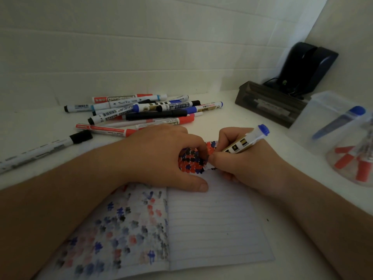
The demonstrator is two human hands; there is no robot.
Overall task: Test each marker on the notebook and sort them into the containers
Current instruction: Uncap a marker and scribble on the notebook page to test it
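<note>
Blue-capped white whiteboard marker with a gold label (245, 141): clamped in the fingers (228, 136) of the right hand (250, 158), tip down at the top edge of the right page; the tip itself is hidden by the hand.

Left hand (161, 156): fingers curled and closed on a rolled-back notebook page covered in red, blue and black test marks (191, 160), thumb flat on the paper.

Open lined paper notebook (212, 223): on the white table (222, 110), left page covered with faded scribbles, right page nearly blank.

Loose pile of red, blue and black markers (141, 112): beyond the left hand.

Single black-capped marker (46, 150): far left, apart from the pile.

Clear plastic cup (343, 136): right, holding red-capped and blue-capped markers.

Dark rectangular tray (270, 102): behind the cup, contents unclear.
</note>
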